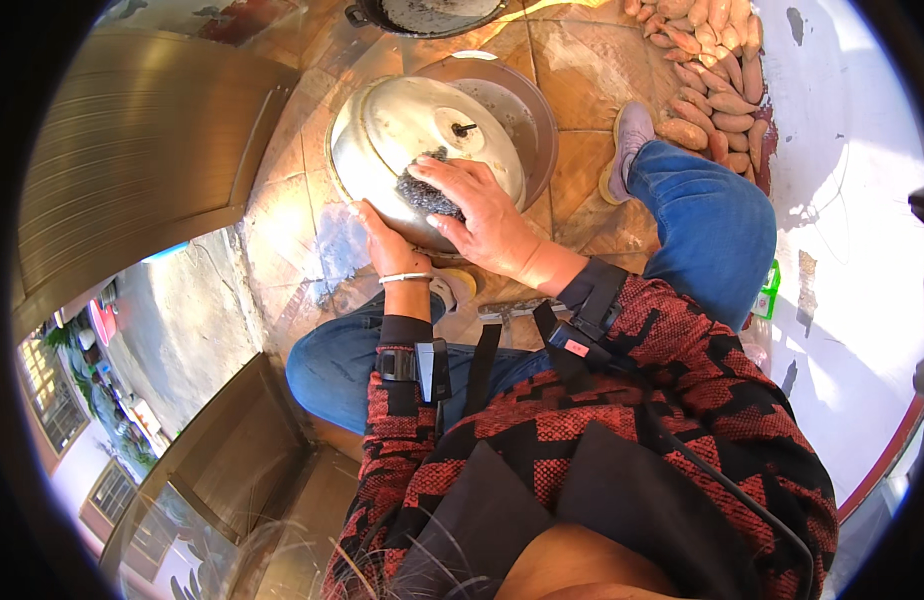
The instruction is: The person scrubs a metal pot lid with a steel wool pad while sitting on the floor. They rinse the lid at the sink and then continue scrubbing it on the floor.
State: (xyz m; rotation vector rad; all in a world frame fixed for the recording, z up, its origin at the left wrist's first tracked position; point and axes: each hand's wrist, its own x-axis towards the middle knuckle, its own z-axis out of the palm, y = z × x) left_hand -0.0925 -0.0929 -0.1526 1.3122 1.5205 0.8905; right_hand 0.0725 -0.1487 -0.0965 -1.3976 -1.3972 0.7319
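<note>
A large domed metal pot lid [397,115] is tilted over a brown basin [538,110] on the floor between my feet. Its knob mount, with a dark stub, points upward. My left hand [387,243] grips the near left rim of the lid, its thumb side showing and the other fingers partly hidden. In my right hand [489,222] is a dark grey steel wool scrubber [432,188], pressed against the lid's surface below the knob mount.
A dark pan [432,18] lies beyond the basin. Many sweet potatoes [717,85] are piled at the far right by the white wall [842,200]. A metal door panel [147,150] stands at the left. A green packet [768,290] is beside my right knee.
</note>
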